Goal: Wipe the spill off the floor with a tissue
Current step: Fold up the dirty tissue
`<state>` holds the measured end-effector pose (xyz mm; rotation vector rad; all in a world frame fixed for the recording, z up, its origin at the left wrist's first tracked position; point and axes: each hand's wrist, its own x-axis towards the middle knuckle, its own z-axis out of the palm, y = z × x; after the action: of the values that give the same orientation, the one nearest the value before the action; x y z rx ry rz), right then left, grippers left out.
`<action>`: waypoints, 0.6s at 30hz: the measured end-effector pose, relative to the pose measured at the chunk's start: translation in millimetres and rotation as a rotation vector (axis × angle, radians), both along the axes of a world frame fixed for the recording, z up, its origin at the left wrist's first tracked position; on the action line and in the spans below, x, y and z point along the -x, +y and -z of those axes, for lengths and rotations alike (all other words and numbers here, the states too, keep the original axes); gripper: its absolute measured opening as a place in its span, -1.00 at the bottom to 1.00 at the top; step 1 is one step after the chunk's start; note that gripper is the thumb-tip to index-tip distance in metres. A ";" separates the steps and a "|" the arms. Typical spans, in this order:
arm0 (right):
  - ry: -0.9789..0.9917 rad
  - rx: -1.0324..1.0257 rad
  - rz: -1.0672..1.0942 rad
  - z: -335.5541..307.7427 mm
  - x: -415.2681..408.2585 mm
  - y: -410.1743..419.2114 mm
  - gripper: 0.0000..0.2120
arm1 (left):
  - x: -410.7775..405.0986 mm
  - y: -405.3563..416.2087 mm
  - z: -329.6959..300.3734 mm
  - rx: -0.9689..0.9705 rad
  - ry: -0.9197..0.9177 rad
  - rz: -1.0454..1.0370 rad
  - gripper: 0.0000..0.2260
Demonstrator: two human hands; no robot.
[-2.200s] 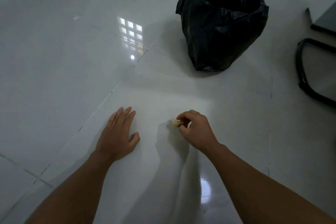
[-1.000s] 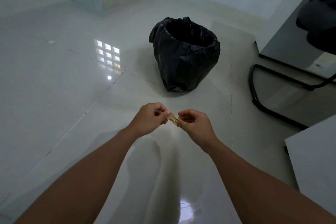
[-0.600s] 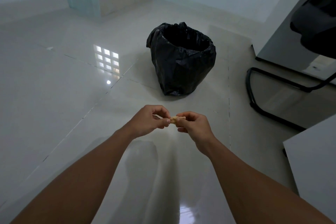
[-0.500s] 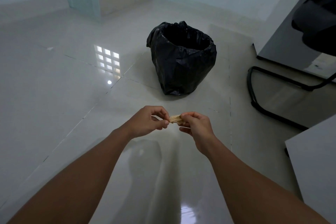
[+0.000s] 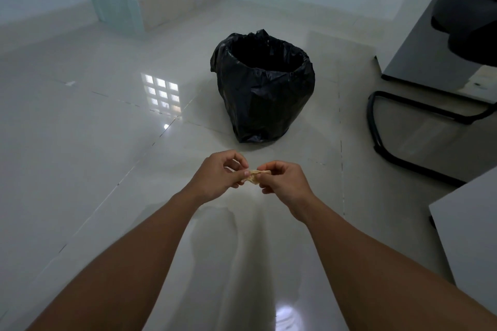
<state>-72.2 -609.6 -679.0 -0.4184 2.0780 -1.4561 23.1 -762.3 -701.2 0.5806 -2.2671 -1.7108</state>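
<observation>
A small crumpled tissue (image 5: 252, 176), yellowish and stained, is pinched between my two hands above the glossy white tiled floor (image 5: 80, 158). My left hand (image 5: 219, 175) grips its left end with thumb and fingertips. My right hand (image 5: 282, 180) grips its right end the same way. Both hands are raised off the floor, in front of the bin. I see no spill on the tiles around my hands.
A bin lined with a black bag (image 5: 265, 83) stands open just beyond my hands. A black chair frame (image 5: 387, 126) and a grey cabinet (image 5: 419, 35) are at the right. A white desk corner (image 5: 468, 239) juts in at the near right. A tiled step (image 5: 153, 0) lies far back.
My right hand lifted the tissue off the floor and my left hand came up from the tiles to join it. Both hands now hold the tissue in the air, working it between the fingers.
</observation>
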 end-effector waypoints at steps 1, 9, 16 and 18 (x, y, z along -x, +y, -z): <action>0.020 -0.006 0.003 -5.6 5.3 -2.5 -0.92 | 5.6 -0.7 -3.6 0.033 -0.001 -0.014 -0.92; 0.092 0.000 0.009 -75.7 56.3 -34.5 -0.96 | 68.0 -22.4 -69.6 0.291 -0.009 -0.083 -0.92; 0.136 0.086 0.174 -124.7 109.8 -65.4 -0.94 | 136.0 -56.4 -147.0 0.375 0.039 -0.100 -0.93; 0.180 0.088 0.169 -132.7 128.3 -76.6 -0.95 | 154.1 -70.4 -150.7 0.378 0.071 -0.123 -0.92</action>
<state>-200.5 -686.2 -546.2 -0.4303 2.2423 -1.6672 -130.9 -832.7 -550.5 0.5504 -2.3634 -1.1832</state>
